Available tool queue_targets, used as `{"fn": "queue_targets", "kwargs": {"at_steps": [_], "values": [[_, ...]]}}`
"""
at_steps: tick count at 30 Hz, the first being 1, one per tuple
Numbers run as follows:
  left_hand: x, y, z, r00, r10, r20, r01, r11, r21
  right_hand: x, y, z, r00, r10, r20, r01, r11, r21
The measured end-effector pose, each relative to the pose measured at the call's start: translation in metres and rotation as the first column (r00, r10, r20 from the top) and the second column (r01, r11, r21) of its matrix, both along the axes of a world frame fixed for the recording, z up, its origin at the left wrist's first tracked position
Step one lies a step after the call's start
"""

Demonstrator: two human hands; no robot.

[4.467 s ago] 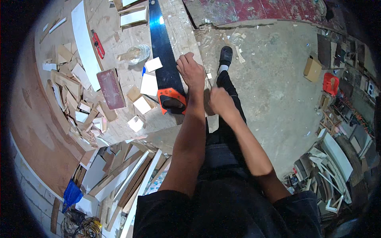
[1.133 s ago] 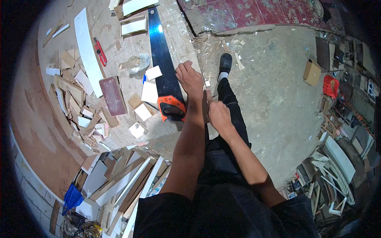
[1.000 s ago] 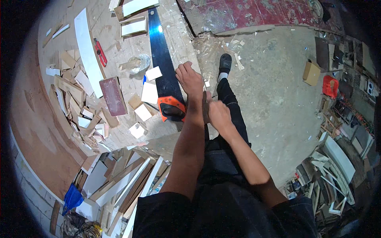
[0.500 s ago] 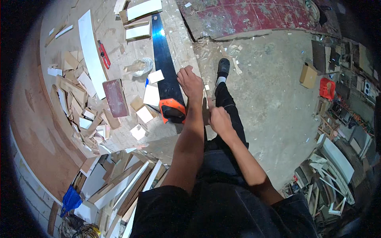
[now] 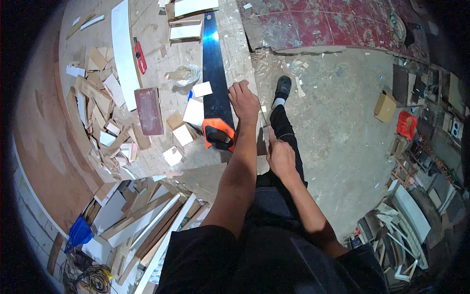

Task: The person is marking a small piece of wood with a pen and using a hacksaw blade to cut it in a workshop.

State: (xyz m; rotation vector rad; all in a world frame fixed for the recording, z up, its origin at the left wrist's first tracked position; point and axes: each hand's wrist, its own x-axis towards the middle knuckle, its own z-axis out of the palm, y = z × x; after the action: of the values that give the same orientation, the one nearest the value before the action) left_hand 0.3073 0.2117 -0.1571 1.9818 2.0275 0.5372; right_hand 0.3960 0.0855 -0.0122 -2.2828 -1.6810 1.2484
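Note:
My left hand (image 5: 244, 104) rests at the right edge of the workbench, its fingers curled down; whatever lies under them is hidden. My right hand (image 5: 281, 158) is closed around a slim tool with a narrow blade (image 5: 265, 120) that points away from me, past the bench edge; its exact kind is unclear. Just left of my left hand lies a handsaw (image 5: 213, 88) with a dark blade and an orange-and-black handle. White offcuts (image 5: 202, 89) lie against the saw, and a clear plastic cup (image 5: 188, 75) stands beyond them.
Red-handled pliers (image 5: 140, 56), a long white board (image 5: 124, 54) and a dark red block (image 5: 149, 111) lie on the bench. Scrap wood (image 5: 100, 105) is heaped at its left. Boards (image 5: 147, 228) stand below. A red crate (image 5: 406, 125) sits on the right-hand floor.
The whole view has shifted, so the bench appears farther right. My right hand has drawn slightly nearer to me with the tool. My left hand keeps its place at the bench edge.

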Motion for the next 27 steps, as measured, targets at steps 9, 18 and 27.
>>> {"fn": "queue_targets", "kwargs": {"at_steps": [9,18,27], "values": [[0.0,-0.004,0.0,1.0,0.001,0.006,-0.002,0.999,0.038,-0.01,-0.022,-0.028,0.998,0.051,-0.033,-0.05,0.998,0.035],[0.002,-0.001,0.004,0.999,0.025,0.045,-0.026,0.999,0.034,-0.01,-0.016,-0.042,0.996,0.067,-0.051,-0.065,0.997,0.038],[0.012,-0.001,0.009,1.0,0.004,0.03,-0.005,0.999,0.042,0.001,-0.005,-0.055,0.995,0.096,0.0,-0.096,0.995,0.039]]}}
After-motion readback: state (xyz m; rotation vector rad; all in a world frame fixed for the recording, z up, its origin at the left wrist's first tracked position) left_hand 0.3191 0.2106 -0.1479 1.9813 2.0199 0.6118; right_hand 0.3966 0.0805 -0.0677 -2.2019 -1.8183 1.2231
